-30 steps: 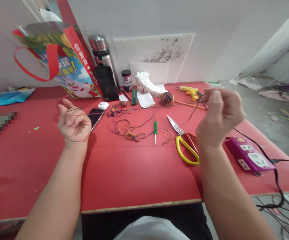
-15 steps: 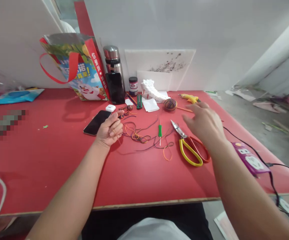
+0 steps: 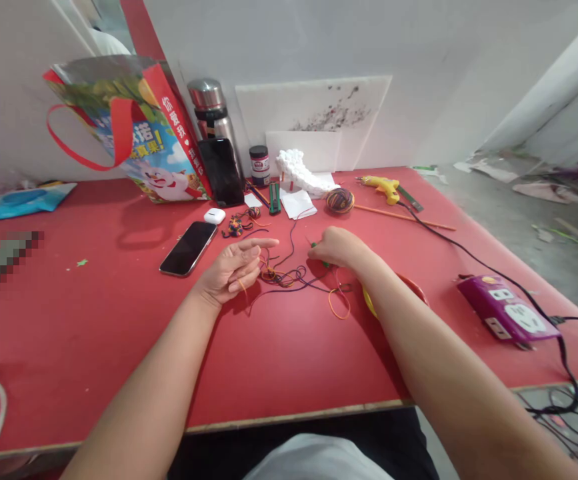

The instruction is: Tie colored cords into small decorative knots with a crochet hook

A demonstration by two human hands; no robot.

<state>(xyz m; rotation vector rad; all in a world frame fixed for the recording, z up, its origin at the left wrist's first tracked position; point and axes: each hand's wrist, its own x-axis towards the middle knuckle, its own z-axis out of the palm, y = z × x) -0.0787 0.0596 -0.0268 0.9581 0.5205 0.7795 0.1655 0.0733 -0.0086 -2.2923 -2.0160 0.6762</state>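
My left hand (image 3: 233, 270) has its index finger stretched out and the other fingers curled, with a strand of multicoloured yarn running over them. That yarn (image 3: 281, 277) trails in loose loops on the red table between my hands. My right hand (image 3: 339, 248) is closed around a small tool with a green handle (image 3: 325, 265), just above the table; most of the tool is hidden. Under my right forearm lie large scissors with yellow and red handles (image 3: 413, 288), largely covered. A small crocheted piece (image 3: 235, 227) rests beyond my left hand, and the yarn ball (image 3: 340, 201) lies farther back.
A phone (image 3: 189, 248) and a white earphone case (image 3: 215, 216) lie left of centre. At the back stand a shopping bag (image 3: 163, 153), a steel flask (image 3: 209, 100) and a jar (image 3: 259, 167). On the right are a yellow glue gun (image 3: 381, 187) and a purple power strip (image 3: 509, 312) with black cables.
My right hand has come down and left from above the scissors and taken hold of the green-handled tool. My left hand has moved slightly right and down, its index finger now extended.
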